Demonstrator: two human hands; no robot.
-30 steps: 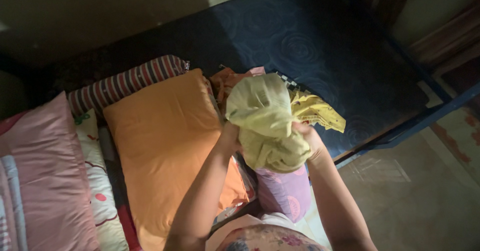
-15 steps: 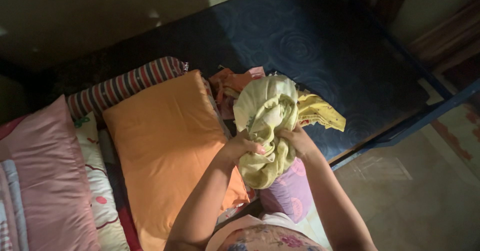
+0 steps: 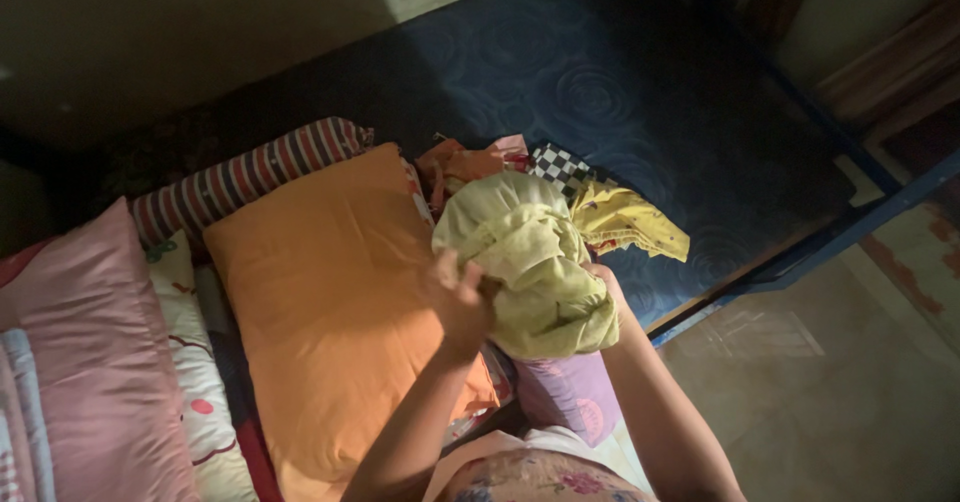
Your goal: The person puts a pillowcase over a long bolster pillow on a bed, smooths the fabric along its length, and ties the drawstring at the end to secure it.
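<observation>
This is a dimly lit bedroom in a home. A dark blue patterned mattress [image 3: 620, 82] fills the view from the centre up toward 1 o'clock, set in a blue bed frame [image 3: 850, 227] at 3 o'clock, with tiled floor [image 3: 830, 402] at 4 o'clock. Toward 9 o'clock lie an orange pillow [image 3: 320, 292], a pink pillow [image 3: 95, 362] and a striped bolster [image 3: 250, 172], and loose clothes [image 3: 600, 202] are heaped near the centre.

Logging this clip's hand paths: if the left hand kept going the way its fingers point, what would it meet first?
The left hand already touches the pale yellow cloth. Beyond the bundle lies the clothes pile on the blue mattress, though depth is hard to judge.
</observation>
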